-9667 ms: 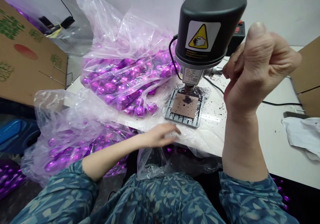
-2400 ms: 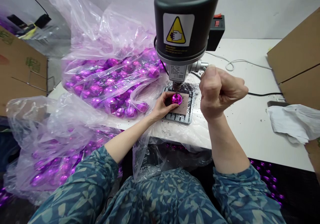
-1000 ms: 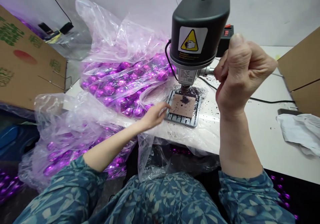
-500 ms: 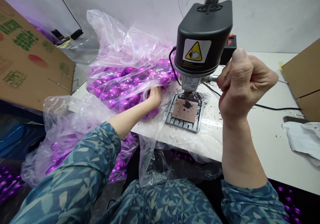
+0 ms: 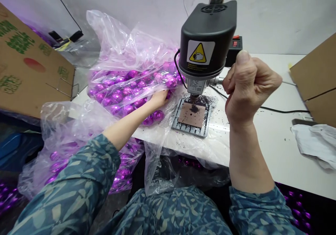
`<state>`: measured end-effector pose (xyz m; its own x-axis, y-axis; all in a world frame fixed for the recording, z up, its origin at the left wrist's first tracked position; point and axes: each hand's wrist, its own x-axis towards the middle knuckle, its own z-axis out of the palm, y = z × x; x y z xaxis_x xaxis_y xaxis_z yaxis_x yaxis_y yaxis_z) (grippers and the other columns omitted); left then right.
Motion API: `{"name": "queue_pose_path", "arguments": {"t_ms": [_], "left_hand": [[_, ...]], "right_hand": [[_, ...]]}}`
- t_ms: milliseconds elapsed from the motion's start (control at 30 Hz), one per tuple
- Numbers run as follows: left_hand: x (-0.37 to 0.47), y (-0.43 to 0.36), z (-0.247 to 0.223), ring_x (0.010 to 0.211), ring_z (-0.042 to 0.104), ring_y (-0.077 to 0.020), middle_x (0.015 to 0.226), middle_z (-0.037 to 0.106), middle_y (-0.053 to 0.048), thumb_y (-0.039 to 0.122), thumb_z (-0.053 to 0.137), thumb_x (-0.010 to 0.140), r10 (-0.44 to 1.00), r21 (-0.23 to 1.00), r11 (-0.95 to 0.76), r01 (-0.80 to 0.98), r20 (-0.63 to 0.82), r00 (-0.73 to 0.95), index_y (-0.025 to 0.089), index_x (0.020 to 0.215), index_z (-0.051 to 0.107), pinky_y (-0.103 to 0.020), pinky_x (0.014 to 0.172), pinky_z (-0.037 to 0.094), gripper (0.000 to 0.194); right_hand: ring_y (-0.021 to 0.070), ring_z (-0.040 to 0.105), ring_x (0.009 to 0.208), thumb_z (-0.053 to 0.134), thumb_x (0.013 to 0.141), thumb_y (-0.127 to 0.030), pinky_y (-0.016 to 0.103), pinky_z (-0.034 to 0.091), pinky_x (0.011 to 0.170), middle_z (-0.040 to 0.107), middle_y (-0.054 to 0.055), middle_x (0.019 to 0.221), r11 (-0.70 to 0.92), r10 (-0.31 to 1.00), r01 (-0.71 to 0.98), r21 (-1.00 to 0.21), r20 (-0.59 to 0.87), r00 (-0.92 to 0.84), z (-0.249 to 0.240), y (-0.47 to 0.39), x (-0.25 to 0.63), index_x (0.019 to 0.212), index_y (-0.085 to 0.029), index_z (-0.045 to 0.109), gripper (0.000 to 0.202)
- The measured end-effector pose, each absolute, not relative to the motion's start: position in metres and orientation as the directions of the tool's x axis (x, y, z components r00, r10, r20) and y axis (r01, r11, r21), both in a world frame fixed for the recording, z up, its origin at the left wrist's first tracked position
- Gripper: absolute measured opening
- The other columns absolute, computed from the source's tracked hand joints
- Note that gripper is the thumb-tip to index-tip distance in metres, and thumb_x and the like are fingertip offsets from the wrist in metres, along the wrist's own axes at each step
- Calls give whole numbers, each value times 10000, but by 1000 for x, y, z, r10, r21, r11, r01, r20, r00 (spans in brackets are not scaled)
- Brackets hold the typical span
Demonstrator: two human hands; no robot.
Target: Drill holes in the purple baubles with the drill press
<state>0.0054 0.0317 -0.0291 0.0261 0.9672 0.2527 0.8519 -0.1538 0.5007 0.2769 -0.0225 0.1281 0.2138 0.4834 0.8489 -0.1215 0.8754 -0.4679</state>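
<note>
My left hand (image 5: 159, 99) reaches to the mouth of a clear plastic bag (image 5: 112, 39) filled with shiny purple faceted balls (image 5: 117, 97). Its fingers are mostly hidden against the balls, so I cannot see whether one is held. My right hand (image 5: 244, 88) is a fist around the feed handle of a black bench drill press (image 5: 207, 35), though the hand hides most of that handle. Under the drill head, a brown square board (image 5: 192, 119) with a small dark hole rests on the grey slotted base plate (image 5: 203, 133). Dark shavings lie over the board and plate.
A printed cardboard box (image 5: 34, 63) stands at left, another box (image 5: 317, 74) at right. A second plastic bag of purple balls (image 5: 123, 173) hangs below the white table (image 5: 273, 140). A white cloth (image 5: 315, 142) and a black cable (image 5: 283, 110) lie to the right.
My left hand has shifted slightly and flattened among the purple balls, and more balls show below it. My right hand stays closed on the handle. The whole view has moved a little.
</note>
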Motion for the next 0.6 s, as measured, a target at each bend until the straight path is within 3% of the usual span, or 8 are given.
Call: {"name": "queue_pose_path", "arguments": {"t_ms": [67, 133, 200, 267, 367, 467, 600], "left_hand": [[15, 10, -18, 1040, 724, -334, 1081, 765, -154, 199, 800, 765, 992, 694, -68, 716, 124, -25, 132, 1234, 670, -507, 996, 586, 491], [27, -12, -8, 971, 734, -266, 1100, 761, -135, 233, 825, 784, 998, 911, 55, 408, -33, -61, 136, 1244, 651, -442, 919, 624, 502], [39, -30, 0, 948, 736, -212, 1123, 755, -122, 224, 821, 804, 988, 988, 150, 49, -148, -40, 138, 1207, 654, -381, 881, 637, 444], [49, -41, 5, 951, 734, -178, 1124, 756, -96, 191, 809, 812, 975, 951, 218, -219, -223, 4, 150, 1173, 665, -343, 882, 639, 391], [60, -48, 9, 975, 736, -166, 1115, 761, -68, 165, 759, 860, 956, 847, 280, -452, -287, 55, 182, 1180, 674, -338, 907, 641, 331], [69, -49, 8, 968, 738, -163, 1100, 762, -75, 182, 720, 922, 949, 775, 287, -563, -309, 59, 162, 1126, 689, -300, 866, 638, 207], [78, -48, 6, 782, 723, -135, 967, 761, -67, 225, 661, 993, 934, 742, 316, -592, -351, 59, 127, 1059, 690, -240, 689, 599, 121]], "right_hand": [[60, 301, 387, 700, 910, -545, 313, 206, 413, 325, -49, 422, 876, 482, -128, -465, 851, 208, 128, -23, 277, 493, -194, 361, 642], [54, 299, 386, 688, 924, -534, 305, 216, 415, 328, -54, 427, 879, 477, -134, -458, 854, 210, 128, -24, 277, 495, -194, 363, 636], [52, 304, 383, 676, 936, -524, 300, 229, 415, 325, -59, 429, 879, 476, -126, -460, 854, 210, 128, -24, 276, 496, -199, 361, 631], [48, 315, 385, 664, 946, -512, 288, 243, 420, 317, -63, 429, 880, 474, -104, -463, 854, 213, 128, -24, 276, 496, -201, 357, 627], [29, 329, 399, 636, 965, -488, 254, 258, 441, 319, -66, 441, 882, 471, -88, -463, 858, 205, 127, -23, 277, 507, -189, 353, 616], [25, 320, 403, 633, 955, -502, 250, 249, 446, 322, -66, 445, 882, 472, -92, -463, 859, 200, 127, -24, 277, 511, -187, 339, 619], [62, 305, 394, 669, 905, -567, 311, 232, 429, 317, -55, 439, 879, 476, -106, -465, 853, 213, 128, -25, 276, 506, -210, 344, 626]]}}
